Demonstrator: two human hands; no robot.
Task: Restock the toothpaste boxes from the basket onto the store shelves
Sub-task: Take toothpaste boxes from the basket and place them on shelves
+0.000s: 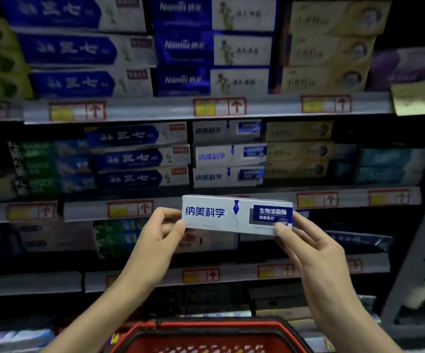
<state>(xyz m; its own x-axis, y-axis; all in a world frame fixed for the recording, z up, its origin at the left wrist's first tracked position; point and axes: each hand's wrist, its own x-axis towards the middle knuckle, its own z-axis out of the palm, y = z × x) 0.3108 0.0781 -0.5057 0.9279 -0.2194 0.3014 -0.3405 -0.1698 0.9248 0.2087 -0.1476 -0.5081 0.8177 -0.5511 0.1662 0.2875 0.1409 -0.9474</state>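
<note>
A white and blue toothpaste box [221, 215] is held level in front of the shelves, its printed face toward me. My left hand [159, 233] pinches its left end and my right hand [305, 240] pinches its right end. Just above and behind it, a stack of three matching white and blue boxes [228, 155] sits on the middle shelf. The red basket [206, 335] is below my arms at the bottom of the view; its contents are hard to make out.
Shelves full of stacked toothpaste boxes fill the view: blue boxes [140, 156] to the left of the matching stack, yellow boxes [298, 151] to its right. Shelf rails carry red and yellow price tags [129, 208]. A grey upright post [415, 250] stands at the right.
</note>
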